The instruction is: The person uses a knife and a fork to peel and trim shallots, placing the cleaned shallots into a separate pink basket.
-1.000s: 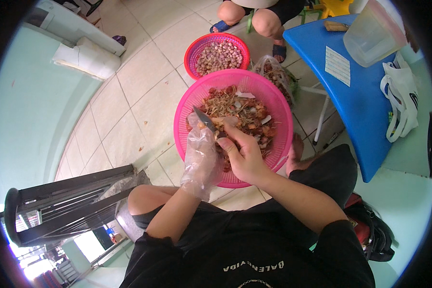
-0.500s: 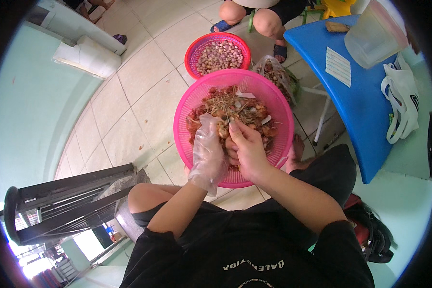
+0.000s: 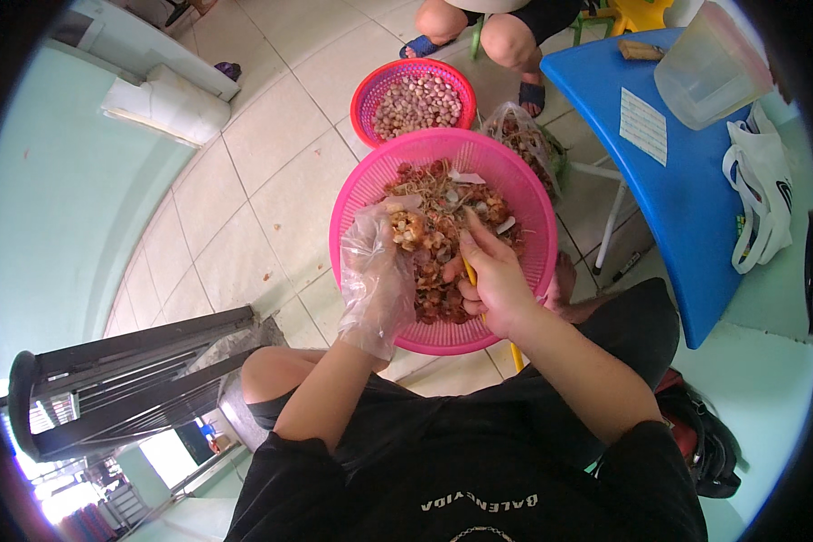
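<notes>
Yellow-handled knife (image 3: 470,270) in right hand (image 3: 499,285)

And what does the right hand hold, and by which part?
The right hand holds a yellow-handled tool by the handle; its other end is unclear.

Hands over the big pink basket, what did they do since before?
The gloved left hand moved left with a brownish clump; the right hand moved right, so they're farther apart. A yellow strip now shows in the right hand's grip, and the knife blade is hard to make out. The pink basket and red basket stayed put.
</notes>
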Motion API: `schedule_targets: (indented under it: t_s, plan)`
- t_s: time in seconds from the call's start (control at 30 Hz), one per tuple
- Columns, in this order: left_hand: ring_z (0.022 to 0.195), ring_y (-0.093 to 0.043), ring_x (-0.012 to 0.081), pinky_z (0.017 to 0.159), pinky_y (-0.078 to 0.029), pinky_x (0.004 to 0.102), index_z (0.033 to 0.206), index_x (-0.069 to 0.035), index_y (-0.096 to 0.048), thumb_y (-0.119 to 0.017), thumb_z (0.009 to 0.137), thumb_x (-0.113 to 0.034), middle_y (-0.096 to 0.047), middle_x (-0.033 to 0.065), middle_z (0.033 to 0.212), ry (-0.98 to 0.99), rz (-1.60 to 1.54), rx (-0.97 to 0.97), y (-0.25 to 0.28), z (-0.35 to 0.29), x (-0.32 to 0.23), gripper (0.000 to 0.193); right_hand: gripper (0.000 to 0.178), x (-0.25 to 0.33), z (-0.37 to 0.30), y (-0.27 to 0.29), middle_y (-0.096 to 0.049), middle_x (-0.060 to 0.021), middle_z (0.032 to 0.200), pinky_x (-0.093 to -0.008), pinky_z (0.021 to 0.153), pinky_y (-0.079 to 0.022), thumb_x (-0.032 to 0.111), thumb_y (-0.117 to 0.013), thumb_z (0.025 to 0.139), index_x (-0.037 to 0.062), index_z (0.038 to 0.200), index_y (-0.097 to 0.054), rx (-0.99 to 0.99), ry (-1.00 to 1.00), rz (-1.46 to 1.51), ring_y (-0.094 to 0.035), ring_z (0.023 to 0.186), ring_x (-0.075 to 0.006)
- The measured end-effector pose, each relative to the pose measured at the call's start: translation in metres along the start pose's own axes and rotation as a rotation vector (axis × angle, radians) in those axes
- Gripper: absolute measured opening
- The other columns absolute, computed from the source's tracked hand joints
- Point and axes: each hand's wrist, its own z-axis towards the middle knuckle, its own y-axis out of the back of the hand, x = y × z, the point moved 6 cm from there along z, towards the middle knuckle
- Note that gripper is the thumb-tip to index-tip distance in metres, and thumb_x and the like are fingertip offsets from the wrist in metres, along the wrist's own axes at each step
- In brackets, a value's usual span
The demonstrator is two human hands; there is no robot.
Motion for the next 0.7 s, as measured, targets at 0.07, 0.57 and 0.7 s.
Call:
schedule_targets:
  t_s: [0.07,0.57,0.7]
  plan:
    - [0.099,-0.063,0.0188,0.086,-0.054,0.0361,0.116,-0.007,-0.058,-0.05,0.106,-0.024,-0.064,0.0086,0.116,-0.071,0.024,0.056,-0.008,-0.002,-0.008,0.021,0.058,0.002,0.0,-0.001,-0.054,-0.0011,0.076,-0.0217,0.043,-0.023,0.034,-0.051,0.106,0.0314,0.16,-0.028,0.062,0.023,-0.069,-0.029,0.048,-0.005]
    - [0.105,-0.061,0.0164,0.09,-0.051,0.0327,0.121,-0.005,-0.061,-0.05,0.104,-0.005,-0.064,0.0068,0.116,0.0,0.091,0.022,-0.031,-0.017,-0.024,0.02,0.053,0.038,-0.023,-0.019,-0.065,-0.029,0.111,-0.0412,0.089,-0.05,0.014,-0.05,0.101,-0.0039,0.149,-0.036,0.16,0.888,-0.881,-0.066,0.1,-0.044]
    - [0.1,-0.062,0.0159,0.09,-0.051,0.0312,0.126,-0.002,-0.06,-0.049,0.102,0.0,-0.066,0.0076,0.112,-0.063,0.144,0.094,-0.024,-0.015,-0.023,0.026,0.055,0.04,-0.024,-0.023,-0.067,-0.0279,0.102,-0.0434,0.085,-0.051,0.019,-0.054,0.102,-0.003,0.149,-0.035,0.144,0.976,-0.942,-0.067,0.096,-0.0458]
